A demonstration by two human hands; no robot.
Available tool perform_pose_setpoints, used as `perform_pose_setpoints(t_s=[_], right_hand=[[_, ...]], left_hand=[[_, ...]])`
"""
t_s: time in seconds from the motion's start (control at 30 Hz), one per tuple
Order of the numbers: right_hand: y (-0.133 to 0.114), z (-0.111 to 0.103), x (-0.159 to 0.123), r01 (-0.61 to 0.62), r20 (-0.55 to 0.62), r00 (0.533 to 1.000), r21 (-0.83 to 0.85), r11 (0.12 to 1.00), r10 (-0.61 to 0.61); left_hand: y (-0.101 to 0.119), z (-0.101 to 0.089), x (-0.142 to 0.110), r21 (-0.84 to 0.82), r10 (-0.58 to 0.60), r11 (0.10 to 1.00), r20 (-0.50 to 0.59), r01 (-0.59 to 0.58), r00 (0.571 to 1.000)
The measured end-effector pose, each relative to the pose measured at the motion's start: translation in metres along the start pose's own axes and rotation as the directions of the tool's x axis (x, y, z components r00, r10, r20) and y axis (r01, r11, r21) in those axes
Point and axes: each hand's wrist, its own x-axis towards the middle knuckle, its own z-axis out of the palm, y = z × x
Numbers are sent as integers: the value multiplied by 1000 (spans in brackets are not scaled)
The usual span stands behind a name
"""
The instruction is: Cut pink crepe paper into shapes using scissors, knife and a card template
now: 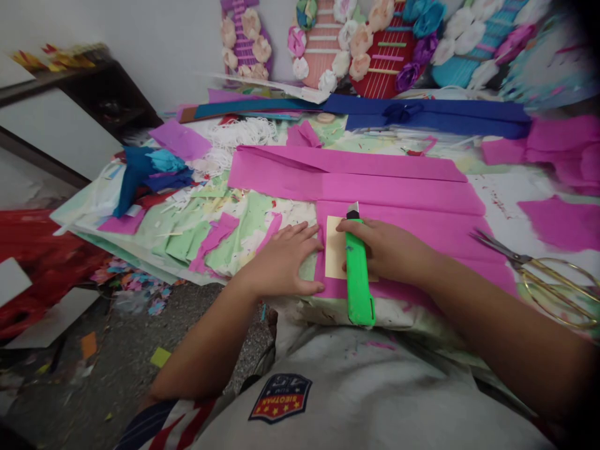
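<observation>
My right hand (387,250) is closed around a green utility knife (357,275), its blade showing at the far end. Under that hand lies a small cream card (334,253), flat on a sheet of pink crepe paper (435,225). My left hand (287,259) rests with fingers spread at the left edge of the pink sheet, beside the card. Part of the card is hidden by the knife and my right hand. Behind it, a folded strip of the same pink paper (389,165) stretches across the table.
Gold-handled scissors (520,257) lie at the right. Pink scraps (562,222), a blue paper roll (435,115) and a heap of white string (239,140) are on the table. Decorated instrument shapes (319,44) lean on the wall. A dark shelf (112,100) stands left.
</observation>
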Motion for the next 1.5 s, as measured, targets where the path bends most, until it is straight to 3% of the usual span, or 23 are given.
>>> perform_pose_setpoints(t_s=[0.6, 1.23, 1.5], right_hand=[[2, 1, 0, 52, -11, 999, 27, 998, -51], [4, 3, 2, 23, 8, 1000, 36, 999, -24], [1, 1, 0, 56, -30, 998, 61, 997, -54]], left_hand=[[0, 1, -1, -3, 4, 1000, -7, -4, 1000], [0, 2, -1, -5, -10, 1000, -38, 10, 999], [4, -8, -1, 100, 20, 995, 49, -25, 999]])
